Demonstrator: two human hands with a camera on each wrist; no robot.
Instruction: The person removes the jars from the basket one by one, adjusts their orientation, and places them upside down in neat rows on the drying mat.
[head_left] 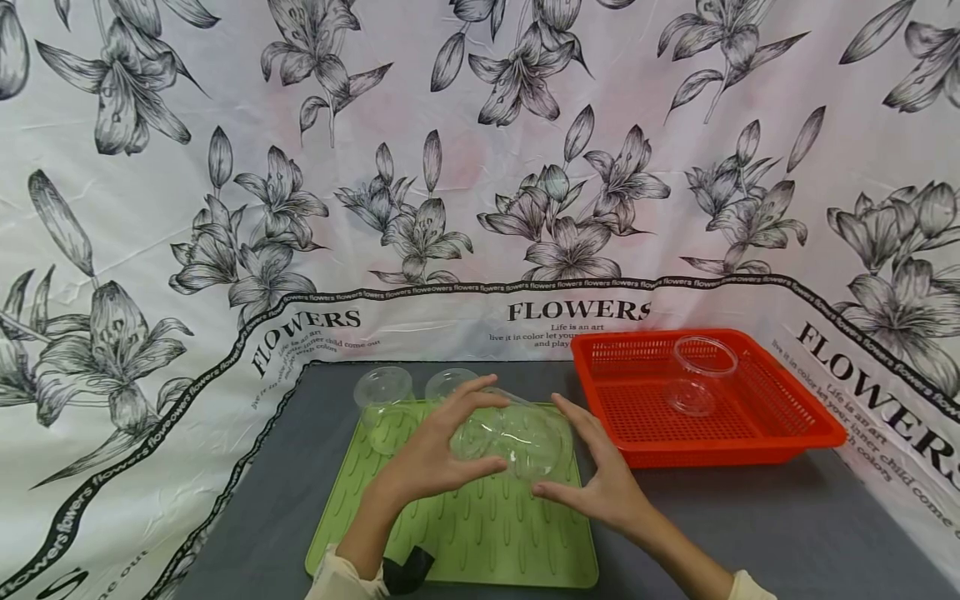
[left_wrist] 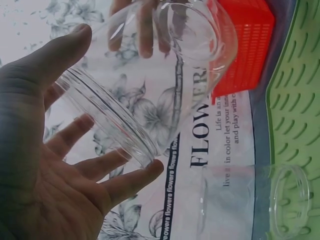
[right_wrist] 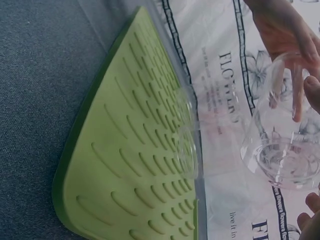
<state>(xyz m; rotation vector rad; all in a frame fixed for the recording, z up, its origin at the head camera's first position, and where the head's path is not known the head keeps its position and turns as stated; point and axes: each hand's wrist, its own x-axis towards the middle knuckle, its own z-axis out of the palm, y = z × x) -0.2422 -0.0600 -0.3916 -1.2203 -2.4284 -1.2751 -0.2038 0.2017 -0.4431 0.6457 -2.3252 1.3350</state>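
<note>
A clear cup [head_left: 517, 442] is held sideways above a green ridged mat [head_left: 480, 533]. My left hand [head_left: 431, 446] holds it around the rim end, with the thumb on one side and spread fingers on the other. On its opposite end, my right hand [head_left: 603, 479] curves thumb and fingers around the cup. Seen from the left wrist, the cup [left_wrist: 170, 100] shows a ringed rim, and the right fingers [left_wrist: 145, 30] appear through its wall. From the right wrist, the cup's round base [right_wrist: 287, 160] faces down between right fingertips at the frame's edge.
Two more clear cups, one at the left [head_left: 384, 404] and one partly hidden behind the left hand [head_left: 446, 383], stand at the mat's far edge. A red perforated basket [head_left: 630, 458] at the right contains another clear cup [head_left: 705, 358]. Behind hangs a flower-printed cloth [head_left: 450, 317].
</note>
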